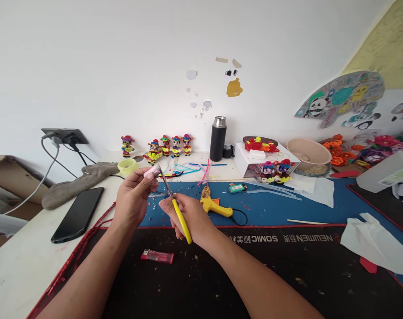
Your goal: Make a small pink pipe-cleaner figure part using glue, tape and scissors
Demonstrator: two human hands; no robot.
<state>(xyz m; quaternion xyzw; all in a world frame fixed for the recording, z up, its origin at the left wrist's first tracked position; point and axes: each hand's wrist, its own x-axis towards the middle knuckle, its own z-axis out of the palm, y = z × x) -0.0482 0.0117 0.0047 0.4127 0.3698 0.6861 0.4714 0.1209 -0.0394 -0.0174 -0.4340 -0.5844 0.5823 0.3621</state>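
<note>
Above a black desk mat (181,290), a person's left hand (132,195) pinches a small pale-pink piece (151,172) between thumb and fingers, while the right hand (190,215) grasps yellow-handled scissors (181,220), blades at the piece's edge. Below lies a red lighter (157,256); a yellow glue gun (216,207) rests beside the right hand.

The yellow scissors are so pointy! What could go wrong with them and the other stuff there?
The tip of the yellow scissors is very near the left hand, which pinches a small pale piece, so a slip might nick a finger. The yellow glue gun lies close to the right hand; if it's hot, which I can't tell, it could burn.
</note>
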